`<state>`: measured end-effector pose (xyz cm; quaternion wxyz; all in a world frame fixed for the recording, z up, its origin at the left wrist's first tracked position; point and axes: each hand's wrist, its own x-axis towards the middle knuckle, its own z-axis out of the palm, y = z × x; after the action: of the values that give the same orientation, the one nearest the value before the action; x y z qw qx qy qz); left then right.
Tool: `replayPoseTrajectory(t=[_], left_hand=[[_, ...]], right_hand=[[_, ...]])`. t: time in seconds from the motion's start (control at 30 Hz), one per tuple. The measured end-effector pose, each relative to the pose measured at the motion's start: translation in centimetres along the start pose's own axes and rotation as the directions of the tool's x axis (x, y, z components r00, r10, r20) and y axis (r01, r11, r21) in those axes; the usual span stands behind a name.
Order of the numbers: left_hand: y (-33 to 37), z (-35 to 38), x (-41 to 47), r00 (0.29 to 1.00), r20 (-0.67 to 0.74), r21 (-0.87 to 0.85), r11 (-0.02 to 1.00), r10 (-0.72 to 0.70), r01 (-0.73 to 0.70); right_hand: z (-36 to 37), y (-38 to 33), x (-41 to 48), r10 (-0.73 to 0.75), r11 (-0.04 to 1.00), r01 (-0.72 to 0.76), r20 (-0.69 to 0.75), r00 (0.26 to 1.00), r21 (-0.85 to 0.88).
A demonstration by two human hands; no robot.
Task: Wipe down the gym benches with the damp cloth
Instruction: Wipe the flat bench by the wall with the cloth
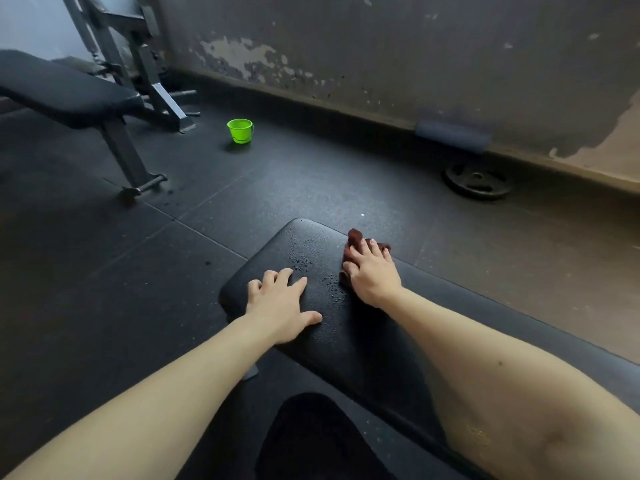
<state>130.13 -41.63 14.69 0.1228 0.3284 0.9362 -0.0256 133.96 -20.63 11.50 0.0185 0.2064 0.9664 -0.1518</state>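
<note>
Both hands are down on the bench point(363, 341) in front of me. My left hand point(280, 303) lies flat on the black pad near its left edge, fingers spread wide and pointing to 1 o'clock, thumb out to the right, holding nothing.

My right hand point(372, 275) is on the cloth point(355, 237), over at the pad's right edge. The fingers are splayed and lie across it, pressing it onto the vinyl rather than bunching it up. The cloth is dark red. Most of it sits under my palm and fingers, a crumpled corner pokes out past my fingertips at 12 o'clock, and a bit shows by my thumb at 9 o'clock. From my left hand, the cloth is at 2 o'clock, close but not touching.

Between the two hands there are droplets point(332, 282) beading on the pad, with another patch just ahead of my left fingertips.

Looking up, a small green bucket point(240, 130) stands upright on the dark floor point(104, 271) at 11 o'clock, well apart from me. The far bench point(62, 88) sits at 10 o'clock, on its metal frame. At 1 o'clock a plate point(477, 181) lies flat on the floor at the foot of the peeling wall point(381, 46).
</note>
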Motion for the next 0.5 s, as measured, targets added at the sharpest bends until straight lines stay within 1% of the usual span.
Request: replayPoseTrajectory(t=[0.1, 0.17, 0.23, 0.33, 0.43, 0.5], left_hand=[[-0.6, 0.2, -1.0, 0.999, -0.037, -0.003, 1.000, 0.007, -0.007], [-1.2, 0.5, -1.6, 0.998, -0.054, -0.003, 1.000, 0.014, -0.014], [-1.7, 0.9, -2.0, 0.998, -0.062, -0.028, 0.999, 0.013, -0.015], [-2.1, 1.3, -2.4, 0.997, -0.080, -0.054, 0.998, 0.005, -0.009], [-2.5, 1.8, -2.8, 0.994, -0.111, -0.092, 0.996, -0.005, -0.005], [-3.0, 2.3, -3.2, 0.992, -0.124, -0.116, 0.993, -0.006, -0.009]], right_hand=[[0.9, -0.3, -5.6, -0.087, 0.995, 0.087, -0.002, 0.996, 0.047], [1.4, -0.3, -9.3, -0.128, 0.991, 0.127, 0.018, 0.992, 0.042], [1.8, -0.1, -10.8, -0.140, 0.990, 0.140, 0.028, 0.990, 0.020], [1.6, 0.0, -8.7, -0.116, 0.993, 0.116, 0.002, 0.993, 0.008], [1.1, -0.4, -5.6, -0.049, 0.999, 0.049, -0.028, 0.998, -0.016], [1.3, -1.1, -5.5, -0.020, 0.999, 0.019, -0.054, 0.998, -0.029]])
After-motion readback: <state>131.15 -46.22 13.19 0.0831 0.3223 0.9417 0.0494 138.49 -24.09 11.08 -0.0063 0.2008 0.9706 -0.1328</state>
